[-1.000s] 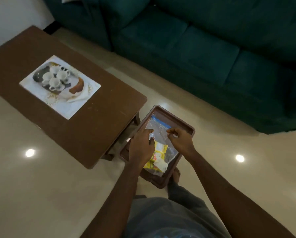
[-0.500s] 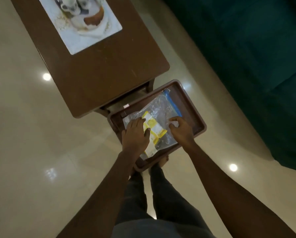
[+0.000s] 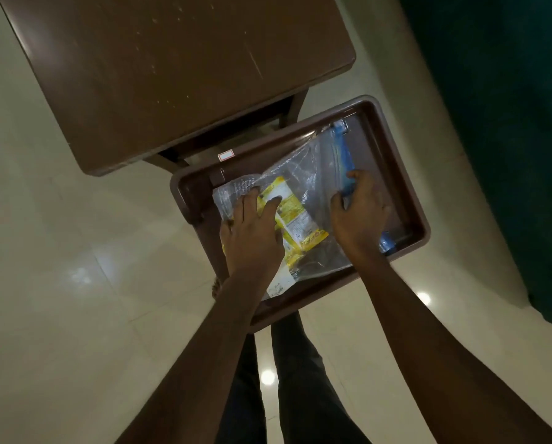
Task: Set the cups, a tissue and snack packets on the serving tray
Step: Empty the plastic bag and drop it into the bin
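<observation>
Since the earlier frame our head has tipped further down, so the cups have gone out of the top of the view and only the table (image 3: 172, 75) end shows. Our right hand (image 3: 359, 216) has shifted onto the blue strip (image 3: 343, 149) that closes the bag (image 3: 313, 174), while our left hand (image 3: 252, 232) has stayed put.

The bag lies flat in the tray (image 3: 402, 184), which sits lower than the table, just beside its near end. The yellow packets (image 3: 295, 216) are still sealed inside the bag. Our left fingers are straight and spread, pressing down on the bag over the packets. Our right fingers are curled over the strip and seem to pinch it.

The strip runs from far to near along the tray's right side, and the packets lie to its left, slanting from far left to near right. We judge that the right hand, being on the strip, is the one to open it, while the left pins the bag.
</observation>
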